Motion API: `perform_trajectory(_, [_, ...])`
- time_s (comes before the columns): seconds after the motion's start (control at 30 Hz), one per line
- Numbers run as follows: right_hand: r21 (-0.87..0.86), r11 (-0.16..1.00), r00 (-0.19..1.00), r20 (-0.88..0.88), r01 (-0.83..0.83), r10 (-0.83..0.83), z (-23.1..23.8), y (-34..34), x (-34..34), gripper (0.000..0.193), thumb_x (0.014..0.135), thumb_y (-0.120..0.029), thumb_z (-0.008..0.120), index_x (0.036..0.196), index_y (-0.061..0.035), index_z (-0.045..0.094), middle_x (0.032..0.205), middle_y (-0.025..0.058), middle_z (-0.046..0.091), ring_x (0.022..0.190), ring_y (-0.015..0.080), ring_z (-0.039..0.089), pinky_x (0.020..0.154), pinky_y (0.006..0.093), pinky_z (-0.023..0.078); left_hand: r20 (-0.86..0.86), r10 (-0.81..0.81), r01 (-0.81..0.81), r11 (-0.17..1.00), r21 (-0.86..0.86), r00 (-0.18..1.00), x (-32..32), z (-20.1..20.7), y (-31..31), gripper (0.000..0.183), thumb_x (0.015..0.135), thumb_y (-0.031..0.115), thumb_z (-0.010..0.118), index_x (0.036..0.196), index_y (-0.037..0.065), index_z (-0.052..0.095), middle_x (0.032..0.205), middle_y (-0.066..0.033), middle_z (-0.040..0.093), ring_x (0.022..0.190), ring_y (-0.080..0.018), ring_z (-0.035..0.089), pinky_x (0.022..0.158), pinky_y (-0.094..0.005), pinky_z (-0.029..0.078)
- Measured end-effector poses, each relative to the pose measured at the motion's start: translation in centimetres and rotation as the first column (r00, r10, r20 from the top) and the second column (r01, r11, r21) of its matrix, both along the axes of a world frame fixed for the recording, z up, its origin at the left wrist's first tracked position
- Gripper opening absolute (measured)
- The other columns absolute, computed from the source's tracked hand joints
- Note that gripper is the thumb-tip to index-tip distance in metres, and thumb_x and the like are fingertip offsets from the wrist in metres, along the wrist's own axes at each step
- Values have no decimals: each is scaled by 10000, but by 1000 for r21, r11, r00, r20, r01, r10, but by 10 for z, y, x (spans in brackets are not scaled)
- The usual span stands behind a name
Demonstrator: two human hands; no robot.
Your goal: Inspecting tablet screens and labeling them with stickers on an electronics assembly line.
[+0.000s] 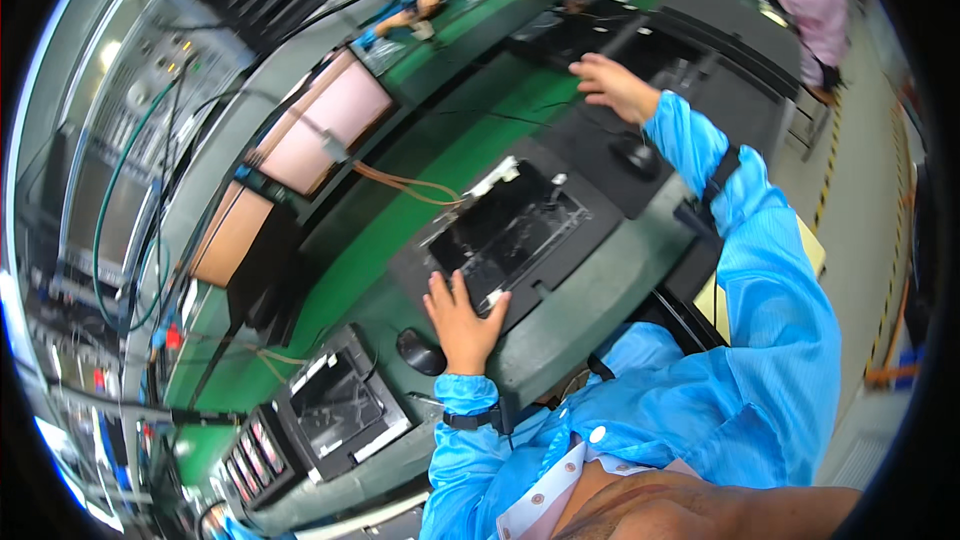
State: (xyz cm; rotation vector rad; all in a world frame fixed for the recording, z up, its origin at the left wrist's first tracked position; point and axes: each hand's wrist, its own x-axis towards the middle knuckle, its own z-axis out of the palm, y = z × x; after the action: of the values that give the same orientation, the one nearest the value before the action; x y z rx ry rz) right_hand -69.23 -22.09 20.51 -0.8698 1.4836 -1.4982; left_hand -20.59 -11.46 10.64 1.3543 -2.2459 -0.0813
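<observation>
A dark flat screen panel (510, 225) lies in a black tray-like fixture (597, 215) in front of me. White pieces show along its edges. My left hand (465, 330) is at the fixture's near left corner, fingers spread; they seem to rest on its edge and hold nothing that I can see. My right hand (617, 90) is stretched out to the far right with its fingers apart, and nothing shows in it. Below that hand is a black computer mouse (633, 155) on a dark mat. Beside my left hand lies another black mouse (420, 352).
Another panel fixture (345, 405) stands at the left by a black rack (258, 462) of several small items. Two monitors (345, 120) line the back, with an orange cable (400, 182) nearby. Large black equipment (730, 35) stands far right. Co-workers are behind the bench and in pink (812, 5).
</observation>
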Motion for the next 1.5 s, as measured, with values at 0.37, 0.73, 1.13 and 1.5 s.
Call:
perform_trajectory(0.37, [233, 831, 793, 255, 505, -553, -78, -239, -162, 539, 1010, -359, 669, 1482, -106, 621, 1528, 134, 631, 1415, 329, 575, 1159, 490, 492, 21, 25, -27, 993, 111, 999, -3, 15, 0, 977, 865, 560, 885, 1570, -23, 540, 1671, -394, 389, 1587, -532, 363, 1313, -641, 255])
perform_trajectory(0.73, [329, 774, 397, -911, 541, 110, -82, -214, -200, 498, 1056, -391, 639, 1483, -136, 620, 1351, 201, 730, 1264, 364, 683, 1092, 483, 561, 15, 36, -38, 987, 154, 999, -6, 22, -3, 1013, 834, 527, 918, 1590, -11, 513, 1688, -378, 373, 1596, -531, 354, 1305, -671, 255])
perform_trajectory(1.13, [124, 702, 677, 192, 702, -711, -121, -276, -222, 836, 1002, -557, 767, 1511, 86, 606, 1569, 212, 627, 1413, 340, 604, 1200, 425, 444, 55, 12, -18, 993, 120, 998, -8, 18, -2, 1014, 809, 504, 931, 1553, -42, 512, 1668, -406, 376, 1569, -559, 367, 1287, -700, 264])
perform_trajectory(1.5, [-8, 528, 510, 277, 849, -815, -42, -206, -135, 759, 981, -565, 769, 1262, 139, 731, 1268, 302, 767, 1203, 408, 738, 1020, 489, 544, 73, 20, -25, 997, 75, 997, -7, 9, 2, 976, 855, 496, 904, 1574, -41, 521, 1693, -367, 374, 1593, -509, 356, 1329, -630, 241])
